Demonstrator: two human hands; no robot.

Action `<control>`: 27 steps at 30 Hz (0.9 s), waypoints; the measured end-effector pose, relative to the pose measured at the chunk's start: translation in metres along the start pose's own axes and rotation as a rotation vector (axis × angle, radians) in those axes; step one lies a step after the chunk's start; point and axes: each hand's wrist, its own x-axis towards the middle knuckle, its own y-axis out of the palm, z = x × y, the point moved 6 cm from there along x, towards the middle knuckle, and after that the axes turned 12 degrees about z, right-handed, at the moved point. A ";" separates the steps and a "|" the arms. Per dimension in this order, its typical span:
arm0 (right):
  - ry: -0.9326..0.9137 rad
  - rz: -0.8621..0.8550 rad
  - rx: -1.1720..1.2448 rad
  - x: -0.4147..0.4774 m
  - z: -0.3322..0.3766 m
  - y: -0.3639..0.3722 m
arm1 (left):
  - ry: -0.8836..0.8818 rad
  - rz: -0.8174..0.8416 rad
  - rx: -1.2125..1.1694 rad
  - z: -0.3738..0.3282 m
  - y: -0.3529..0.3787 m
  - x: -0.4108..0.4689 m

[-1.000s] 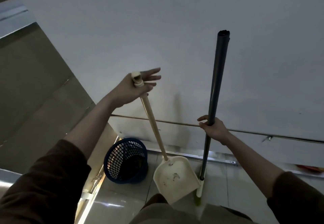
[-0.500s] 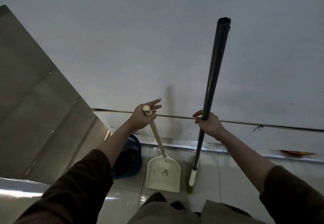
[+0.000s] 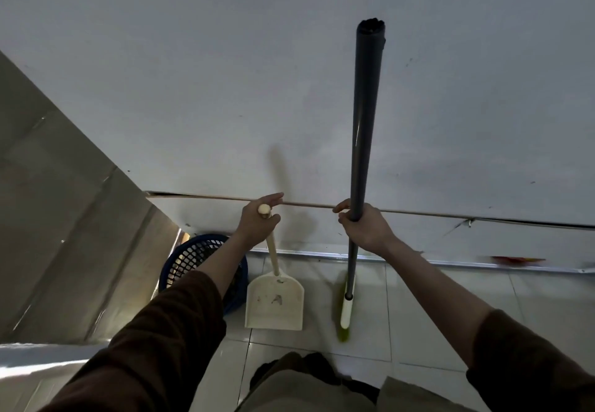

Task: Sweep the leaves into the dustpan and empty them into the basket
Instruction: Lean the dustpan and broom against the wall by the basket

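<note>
A cream dustpan (image 3: 274,303) with a long wooden handle stands upright on the tiled floor, a few bits of debris on its pan. My left hand (image 3: 257,223) holds the top of that handle, with the index finger stretched out toward the wall. My right hand (image 3: 363,228) grips the dark grey pole of the broom (image 3: 362,141), which stands nearly upright; its white and green head touches the floor right of the dustpan. A dark blue mesh basket (image 3: 190,257) sits left of the dustpan, partly hidden by my left arm. No leaves show on the floor.
A grey wall (image 3: 225,73) rises close in front, with a thin strip across it and a metal rail at its foot. A beige panel (image 3: 64,218) slants along the left. Something red (image 3: 515,259) lies by the rail at the right. My knees are at the bottom.
My left hand has brought the dustpan down from a raised, tilted position to stand upright on the floor beside the basket. The broom has stayed upright in my right hand.
</note>
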 end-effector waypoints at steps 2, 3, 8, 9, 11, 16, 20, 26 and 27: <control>0.004 -0.007 -0.005 0.001 0.000 0.000 | -0.004 -0.019 -0.015 0.003 -0.001 0.007; 0.007 -0.012 -0.003 0.002 0.000 -0.001 | -0.004 -0.026 -0.021 0.004 -0.002 0.012; 0.034 -0.036 0.046 0.005 -0.004 -0.006 | 0.022 -0.017 -0.031 0.003 -0.003 0.032; 0.038 -0.040 0.050 0.005 -0.005 -0.007 | 0.026 -0.021 -0.025 0.003 -0.003 0.037; 0.043 -0.045 0.053 0.003 -0.005 -0.009 | 0.039 -0.019 -0.002 0.002 -0.004 0.043; 0.047 -0.053 0.055 -0.003 -0.007 -0.010 | 0.028 0.004 0.028 0.000 -0.007 0.057; 0.062 -0.063 0.066 -0.005 -0.009 -0.010 | 0.012 -0.004 0.028 -0.001 -0.011 0.060; 0.071 -0.079 0.059 -0.010 -0.008 -0.007 | -0.005 -0.062 0.022 -0.005 -0.024 0.059; 0.072 -0.083 0.063 -0.011 -0.008 -0.006 | -0.009 -0.061 0.026 -0.005 -0.025 0.058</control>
